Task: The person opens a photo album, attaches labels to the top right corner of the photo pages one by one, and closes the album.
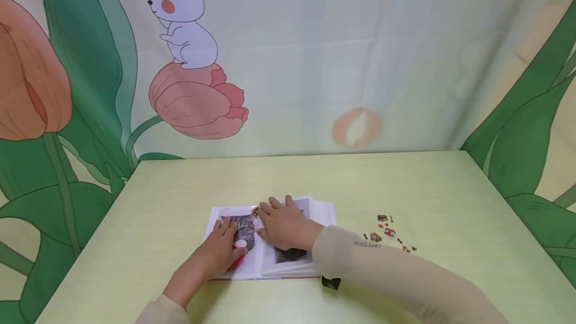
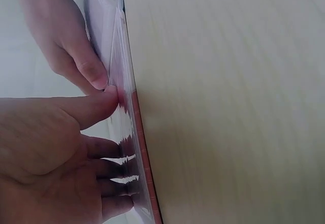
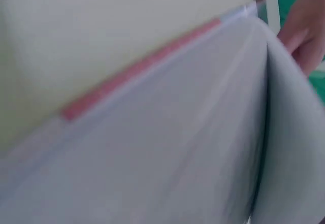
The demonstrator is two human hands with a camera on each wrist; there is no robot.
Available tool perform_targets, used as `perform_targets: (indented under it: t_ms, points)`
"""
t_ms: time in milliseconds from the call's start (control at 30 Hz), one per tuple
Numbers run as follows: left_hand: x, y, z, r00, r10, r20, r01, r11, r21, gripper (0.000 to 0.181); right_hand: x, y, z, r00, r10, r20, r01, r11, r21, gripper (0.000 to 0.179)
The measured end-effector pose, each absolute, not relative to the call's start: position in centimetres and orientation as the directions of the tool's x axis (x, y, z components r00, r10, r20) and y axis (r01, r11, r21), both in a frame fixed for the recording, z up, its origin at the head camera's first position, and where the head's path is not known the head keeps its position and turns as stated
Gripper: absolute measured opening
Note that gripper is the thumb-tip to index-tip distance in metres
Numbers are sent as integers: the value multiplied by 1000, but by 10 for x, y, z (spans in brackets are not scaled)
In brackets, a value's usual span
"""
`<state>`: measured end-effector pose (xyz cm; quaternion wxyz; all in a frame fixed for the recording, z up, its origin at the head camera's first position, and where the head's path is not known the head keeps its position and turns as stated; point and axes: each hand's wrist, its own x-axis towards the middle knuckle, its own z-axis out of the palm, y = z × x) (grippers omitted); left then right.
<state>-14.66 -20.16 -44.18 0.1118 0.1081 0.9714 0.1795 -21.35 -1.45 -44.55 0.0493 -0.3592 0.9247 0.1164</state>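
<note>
Album (image 1: 325, 216) lies spread: left hand (image 1: 219, 248), extended, rests on its left page (image 1: 249, 265); right hand (image 1: 284, 225), splayed, on its right page (image 1: 269, 262); neither grips anything.

Pale wood-grained table (image 1: 427, 184); behind it, cloth backdrop (image 1: 288, 64), printed rabbit (image 1: 182, 1), large tulips (image 1: 189, 101), green leaves (image 1: 85, 59)

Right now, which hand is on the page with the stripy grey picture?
The left hand: it partly covers the stripy grey picture on the left page. The right hand lies on the right page, over a dark picture.
</note>
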Motion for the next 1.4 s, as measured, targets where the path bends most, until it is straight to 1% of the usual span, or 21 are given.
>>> perform_targets:
  t_ms: [133,333,400,500,567,667,767,933,1100,1400]
  points:
    - [-148,-201,-442,-951,250,-184,168,912,374,69,-220,-10,-444,-749,-639,-173,-662,733,155,63]
    - [-148,-203,-444,-951,254,-178,173,911,374,69,-218,-10,-441,-738,-659,-144,-674,731,110,63]
    - [-148,-203,-444,-951,255,-175,174,909,380,69,-213,-11,-441,-725,-677,-127,-688,719,98,60]
    - [-147,-204,-444,-952,257,-169,178,908,379,69,-205,-15,-441,-688,-718,-108,-726,681,94,55]
    - [-147,-204,-443,-953,260,-157,185,907,379,68,-200,-18,-442,-663,-741,-108,-748,656,100,53]
    - [-147,-203,-443,-950,270,-155,194,903,382,68,-196,-20,-447,-645,-755,-115,-764,632,130,53]
    - [-147,-202,-444,-948,271,-165,192,904,383,68,-195,-20,-451,-649,-752,-118,-759,628,169,53]
    - [-147,-202,-443,-950,271,-155,197,905,377,68,-197,-19,-451,-677,-723,-136,-731,641,233,58]
    - [-147,-202,-442,-950,273,-150,201,906,373,68,-196,-21,-449,-691,-705,-163,-722,661,205,61]
    - [-146,-202,-441,-950,274,-149,202,904,376,68,-195,-22,-443,-704,-691,-166,-711,681,179,61]
